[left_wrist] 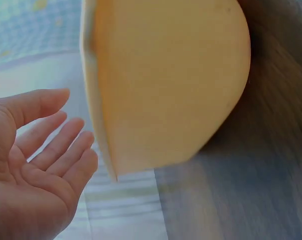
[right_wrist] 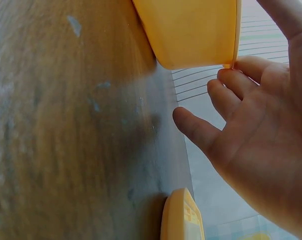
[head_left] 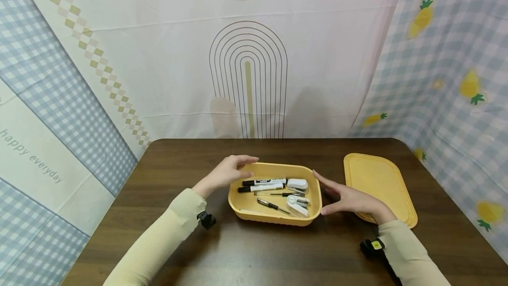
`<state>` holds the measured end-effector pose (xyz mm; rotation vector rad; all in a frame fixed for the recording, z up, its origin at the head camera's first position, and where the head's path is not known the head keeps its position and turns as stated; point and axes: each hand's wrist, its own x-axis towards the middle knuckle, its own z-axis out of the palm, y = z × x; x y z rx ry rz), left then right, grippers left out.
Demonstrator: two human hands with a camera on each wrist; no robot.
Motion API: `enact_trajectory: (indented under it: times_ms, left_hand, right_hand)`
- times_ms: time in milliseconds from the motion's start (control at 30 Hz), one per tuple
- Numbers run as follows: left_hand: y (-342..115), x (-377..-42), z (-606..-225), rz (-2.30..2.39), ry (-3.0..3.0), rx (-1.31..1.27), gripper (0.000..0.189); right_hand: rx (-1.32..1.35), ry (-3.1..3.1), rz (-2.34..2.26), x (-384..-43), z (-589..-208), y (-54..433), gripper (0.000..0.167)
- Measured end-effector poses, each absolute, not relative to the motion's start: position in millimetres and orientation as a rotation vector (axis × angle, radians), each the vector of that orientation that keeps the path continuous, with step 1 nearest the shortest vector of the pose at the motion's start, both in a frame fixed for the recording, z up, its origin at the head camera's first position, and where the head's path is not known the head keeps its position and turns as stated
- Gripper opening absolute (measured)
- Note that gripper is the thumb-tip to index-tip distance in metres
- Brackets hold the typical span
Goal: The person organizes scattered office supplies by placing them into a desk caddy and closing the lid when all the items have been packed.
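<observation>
A yellow plastic bin (head_left: 274, 220) stands on the table with its top uncovered. Inside lie a black marker (head_left: 274, 182), a white marker (head_left: 267, 187), two pens, one a black gel pen (head_left: 270, 205), and two small white staplers, one at the back (head_left: 297, 184) and one in front (head_left: 295, 206). My left hand (head_left: 227, 172) hovers at the bin's left end, fingers loosely bent and apart from the wall in the left wrist view. At the right end my right hand (head_left: 349, 197) spreads thumb and fingers, its fingertips right at the rim; nothing is gripped.
A yellow lid (head_left: 377, 184) lies flat on the brown wooden table (head_left: 254, 255), to the right of the bin and partly behind my right forearm. Patterned cloth (head_left: 317, 56) hangs behind the table and along both sides.
</observation>
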<state>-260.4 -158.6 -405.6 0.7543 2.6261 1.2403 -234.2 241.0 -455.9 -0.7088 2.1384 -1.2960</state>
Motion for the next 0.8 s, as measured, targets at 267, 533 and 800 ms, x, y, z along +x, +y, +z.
enact_trajectory:
  times_ms: [267,533,800]
  left_hand:
    - [-182.2,-258.2,-409.8,1.421,2.676,0.496,0.048]
    - [-196.5,-253.5,-428.7,1.46,2.664,0.454,0.048]
    - [-198.0,-251.9,-439.1,1.449,2.656,0.449,0.042]
  right_hand:
    - [-0.703,2.148,-1.297,-234.0,-455.0,240.6,0.105]
    - [-0.721,2.174,-1.284,-234.0,-455.6,240.7,0.104]
    - [-0.718,2.165,-1.287,-233.8,-455.5,241.0,0.104]
